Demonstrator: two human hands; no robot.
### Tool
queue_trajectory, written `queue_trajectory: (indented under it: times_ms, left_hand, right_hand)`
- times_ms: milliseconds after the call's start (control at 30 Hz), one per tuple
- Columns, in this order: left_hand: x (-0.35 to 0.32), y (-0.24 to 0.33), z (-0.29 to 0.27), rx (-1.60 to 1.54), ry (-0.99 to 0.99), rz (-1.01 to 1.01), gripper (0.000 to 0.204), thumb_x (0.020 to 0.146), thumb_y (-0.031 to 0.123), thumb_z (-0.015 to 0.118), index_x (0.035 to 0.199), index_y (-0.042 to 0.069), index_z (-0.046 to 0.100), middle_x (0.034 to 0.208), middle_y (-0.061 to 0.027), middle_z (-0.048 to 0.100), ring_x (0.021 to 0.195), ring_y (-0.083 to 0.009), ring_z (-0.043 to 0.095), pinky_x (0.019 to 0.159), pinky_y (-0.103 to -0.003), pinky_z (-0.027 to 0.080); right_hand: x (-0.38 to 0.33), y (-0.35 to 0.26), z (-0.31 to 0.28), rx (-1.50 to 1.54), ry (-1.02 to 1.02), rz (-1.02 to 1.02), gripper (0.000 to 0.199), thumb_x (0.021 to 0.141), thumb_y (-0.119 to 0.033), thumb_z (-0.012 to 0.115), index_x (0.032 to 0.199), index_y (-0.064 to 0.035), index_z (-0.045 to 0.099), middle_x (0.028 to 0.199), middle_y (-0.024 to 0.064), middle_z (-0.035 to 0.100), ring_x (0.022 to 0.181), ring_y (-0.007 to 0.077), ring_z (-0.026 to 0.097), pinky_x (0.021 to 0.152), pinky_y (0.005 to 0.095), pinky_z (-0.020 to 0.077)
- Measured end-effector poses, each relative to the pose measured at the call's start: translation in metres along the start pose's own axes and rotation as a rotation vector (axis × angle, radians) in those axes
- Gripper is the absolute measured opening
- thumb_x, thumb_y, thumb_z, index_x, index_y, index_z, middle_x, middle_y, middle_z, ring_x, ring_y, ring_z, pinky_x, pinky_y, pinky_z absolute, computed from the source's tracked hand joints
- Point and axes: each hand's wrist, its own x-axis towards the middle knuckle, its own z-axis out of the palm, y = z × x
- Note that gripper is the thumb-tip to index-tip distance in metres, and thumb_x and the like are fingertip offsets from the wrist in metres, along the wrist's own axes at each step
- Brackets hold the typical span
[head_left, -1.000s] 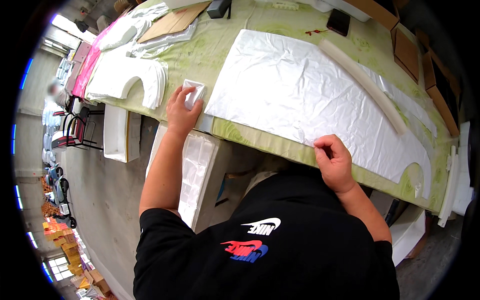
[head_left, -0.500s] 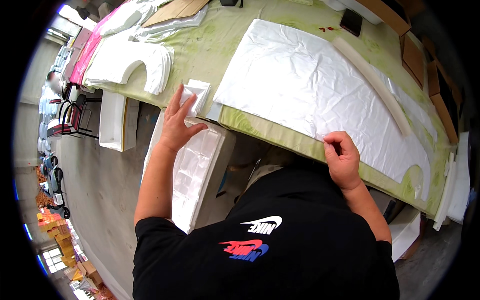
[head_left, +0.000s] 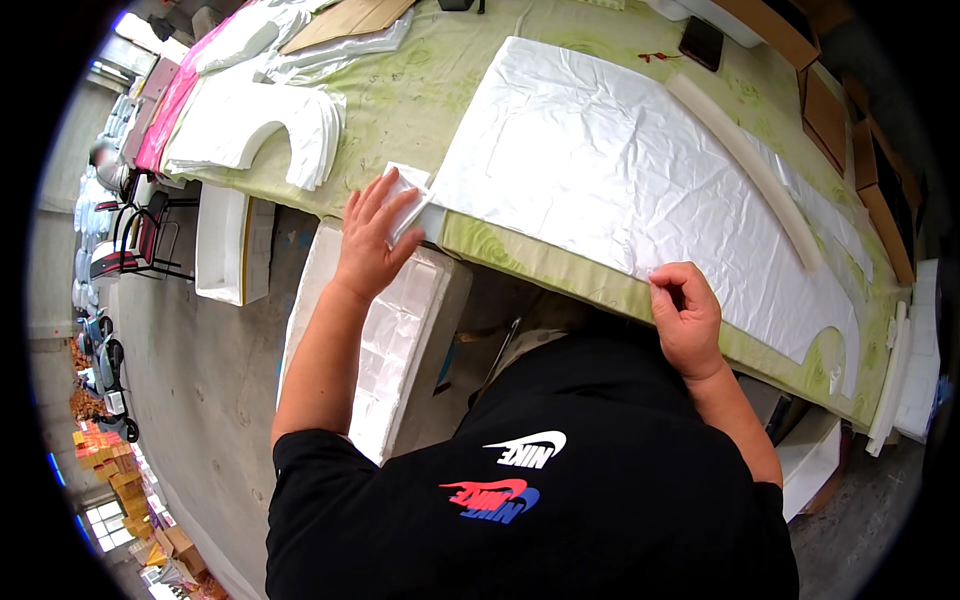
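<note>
A large silvery-white sheet (head_left: 590,150), creased and with a curved cut-out at its right end, lies on the green-covered table. My left hand (head_left: 376,238) rests with spread fingers on a small stack of white squares (head_left: 409,186), left of the sheet at the table's near edge. My right hand (head_left: 688,318) is closed in a pinch at the near edge of the big sheet. What its fingertips hold is too small to make out. Along the sheet's far right side lies a long, pale curved strip (head_left: 745,165).
Further left lies a pile of white cut pieces (head_left: 225,125) with a rounded notch. At the back are a phone (head_left: 701,44) and a piece of cardboard (head_left: 345,22). Open cardboard boxes (head_left: 880,200) line the right. A white foam box (head_left: 385,345) stands below the table's near edge.
My left hand has moved to the right, and the stack of white squares has shifted right with it, closer to the big sheet. My right hand has stayed almost still, pinched.
</note>
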Motion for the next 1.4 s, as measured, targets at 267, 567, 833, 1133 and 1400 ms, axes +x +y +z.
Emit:
queue_trajectory:
  times_ms: [267, 567, 833, 1133, 1400]
  left_hand:
    - [-0.012, -0.003, -0.009, 0.004, 0.064, 0.102, 0.051, 0.082, 0.007, 0.076, 0.132, 0.016, 0.069, 0.145, -0.0087, 0.061, 0.139, -0.0332, 0.053, 0.119, -0.050, 0.036]
    - [-0.016, 0.100, -0.025, -1.654, 0.452, -0.673, 0.037, 0.109, 0.018, 0.053, 0.140, -0.002, 0.053, 0.137, -0.0125, 0.062, 0.128, -0.0281, 0.059, 0.110, -0.051, 0.049]
    - [0.005, 0.206, -0.005, -2.095, 0.050, -0.892, 0.043, 0.109, 0.024, 0.052, 0.147, 0.004, 0.047, 0.142, -0.0120, 0.057, 0.131, -0.0300, 0.057, 0.108, -0.053, 0.049]
    - [0.010, 0.220, 0.004, -2.150, -0.105, -0.809, 0.049, 0.110, 0.027, 0.050, 0.151, 0.003, 0.040, 0.147, -0.0138, 0.053, 0.135, -0.0298, 0.054, 0.112, -0.051, 0.047]
    - [0.012, 0.223, 0.007, -2.265, -0.168, -0.843, 0.052, 0.112, 0.039, 0.040, 0.153, 0.006, 0.039, 0.151, -0.0128, 0.051, 0.137, -0.0313, 0.052, 0.109, -0.052, 0.049]
  right_hand:
    - [0.000, 0.000, -0.001, 0.020, -0.010, 0.009, 0.012, 0.093, 0.006, 0.064, 0.102, -0.0024, 0.065, 0.096, 0.0044, 0.063, 0.079, 0.0121, 0.059, 0.072, 0.0241, 0.0490]
    - [0.010, -0.012, 0.005, 0.201, -0.099, 0.118, 0.017, 0.093, 0.002, 0.067, 0.109, -0.0028, 0.065, 0.102, 0.0034, 0.064, 0.088, 0.0112, 0.061, 0.080, 0.0253, 0.0509]
    - [0.056, -0.070, 0.046, 0.190, -0.133, 0.167, 0.048, 0.086, -0.024, 0.082, 0.126, -0.0041, 0.062, 0.111, 0.0089, 0.063, 0.094, 0.0171, 0.061, 0.081, 0.0310, 0.0539]
    - [0.053, -0.047, 0.049, 0.430, -0.129, 0.283, 0.035, 0.092, -0.006, 0.073, 0.125, -0.0031, 0.062, 0.099, 0.0029, 0.064, 0.089, 0.0104, 0.060, 0.083, 0.0274, 0.0533]
    - [0.052, -0.044, 0.041, 0.507, -0.088, 0.342, 0.031, 0.094, -0.002, 0.070, 0.124, -0.0029, 0.063, 0.095, 0.0004, 0.064, 0.088, 0.0083, 0.059, 0.083, 0.0251, 0.0518]
